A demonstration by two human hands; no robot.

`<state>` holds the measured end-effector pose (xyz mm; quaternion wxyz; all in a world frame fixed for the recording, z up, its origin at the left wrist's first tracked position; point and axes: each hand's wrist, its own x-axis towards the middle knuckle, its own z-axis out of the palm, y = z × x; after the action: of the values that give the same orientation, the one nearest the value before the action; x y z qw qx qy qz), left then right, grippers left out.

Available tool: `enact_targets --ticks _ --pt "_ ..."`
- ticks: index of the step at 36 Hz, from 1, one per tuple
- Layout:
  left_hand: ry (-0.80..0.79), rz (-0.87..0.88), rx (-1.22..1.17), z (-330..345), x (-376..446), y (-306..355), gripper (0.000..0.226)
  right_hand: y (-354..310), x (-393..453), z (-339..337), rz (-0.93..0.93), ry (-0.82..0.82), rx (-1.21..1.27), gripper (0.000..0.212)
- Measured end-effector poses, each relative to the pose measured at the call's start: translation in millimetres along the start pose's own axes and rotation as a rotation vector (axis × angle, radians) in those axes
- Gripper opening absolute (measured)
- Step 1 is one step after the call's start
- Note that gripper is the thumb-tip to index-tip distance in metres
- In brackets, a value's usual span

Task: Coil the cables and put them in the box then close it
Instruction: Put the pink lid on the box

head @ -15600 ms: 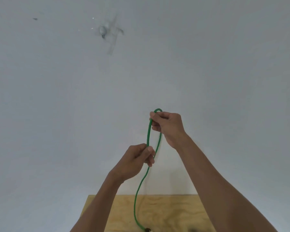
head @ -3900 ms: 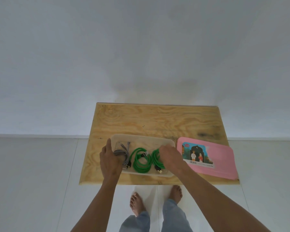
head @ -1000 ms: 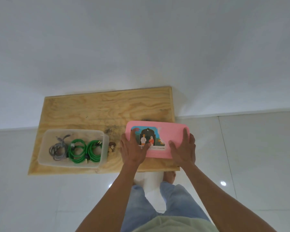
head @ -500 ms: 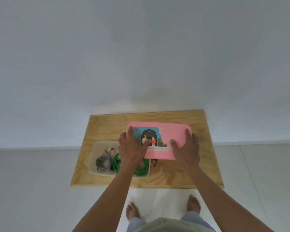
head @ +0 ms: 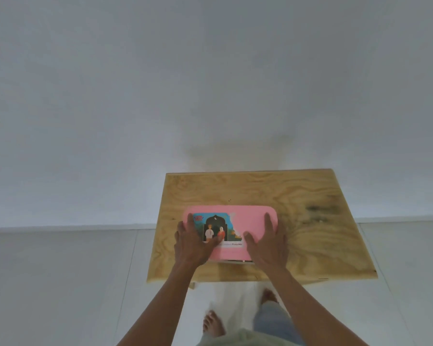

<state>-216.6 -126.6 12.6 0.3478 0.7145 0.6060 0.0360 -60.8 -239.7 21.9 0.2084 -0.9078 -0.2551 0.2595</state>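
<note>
Pink lid: lies over the box, covering it.
Left hand, right hand: flat, fingers spread, pressing the lid to seat it.

The table is bare plywood with a flowing grain, matt and unvarnished in look, marked by a dark smudge on its right part. The lid on it looks like smooth pink plastic with a soft, low sheen and rounded corners. On its left half sits a printed label, paper or film, flat and brightly coloured. The floor is pale tile, smooth and slightly glossy, with thin joint lines. The wall is plain, matt and white. The trousers look like faded denim cloth.
</note>
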Motion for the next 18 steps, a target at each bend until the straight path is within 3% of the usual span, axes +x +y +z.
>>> enact_targets --ticks 18 --pt "-0.039 0.041 -0.005 13 11 -15 0.111 16 8 24 0.032 0.006 -0.007 0.081"
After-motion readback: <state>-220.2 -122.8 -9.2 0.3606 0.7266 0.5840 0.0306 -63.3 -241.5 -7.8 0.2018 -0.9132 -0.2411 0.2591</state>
